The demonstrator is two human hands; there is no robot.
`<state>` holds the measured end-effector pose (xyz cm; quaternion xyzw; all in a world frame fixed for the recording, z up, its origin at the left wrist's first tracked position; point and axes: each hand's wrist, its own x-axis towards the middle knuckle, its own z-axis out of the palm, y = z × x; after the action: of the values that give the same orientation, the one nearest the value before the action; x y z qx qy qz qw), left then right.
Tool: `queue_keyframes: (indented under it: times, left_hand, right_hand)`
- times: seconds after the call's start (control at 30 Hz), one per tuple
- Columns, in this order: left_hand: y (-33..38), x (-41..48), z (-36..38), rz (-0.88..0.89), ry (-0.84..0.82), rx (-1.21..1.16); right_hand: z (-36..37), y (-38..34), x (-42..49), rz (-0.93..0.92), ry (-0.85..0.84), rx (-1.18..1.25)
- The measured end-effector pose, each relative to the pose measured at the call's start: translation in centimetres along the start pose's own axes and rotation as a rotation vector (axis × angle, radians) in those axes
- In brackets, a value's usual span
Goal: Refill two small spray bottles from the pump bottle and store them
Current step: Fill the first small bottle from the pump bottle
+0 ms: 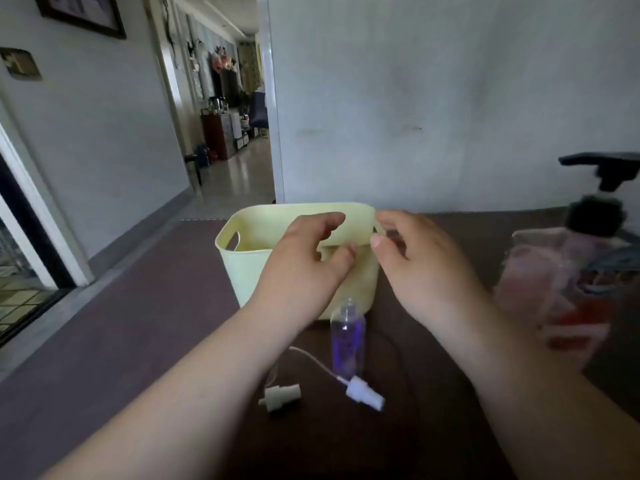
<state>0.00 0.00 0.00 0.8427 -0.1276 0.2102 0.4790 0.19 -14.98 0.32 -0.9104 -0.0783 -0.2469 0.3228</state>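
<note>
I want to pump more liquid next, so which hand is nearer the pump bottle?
Right. The right hand is at the right end of the basket, just left of the pump bottle; the left hand is farther left, before the basket's front wall.

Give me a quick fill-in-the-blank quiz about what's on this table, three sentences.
1. The small clear spray bottle standing uncapped in front of the pale yellow plastic basket holds ____ liquid.
2. The number of white spray heads lying on the dark brown table is ____.
3. The large pump bottle at the right has a pump top coloured ____.

Missing words: purple; two; black.
</note>
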Motion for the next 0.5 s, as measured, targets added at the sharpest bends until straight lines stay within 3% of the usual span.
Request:
queue_keyframes:
  times: [0.13, 0.5]
  left_hand:
    - [-0.5, -2.4, 0.3, -0.043, 0.006, -0.024]
    - [-3.7, -6.6, 3.0, -0.275, -0.221, -0.07]
  right_hand:
    - [0.9, 0.5, -2.4, 0.008, -0.018, -0.042]
    - [2.9, 1.9, -5.5, 0.088, -0.135, -0.057]
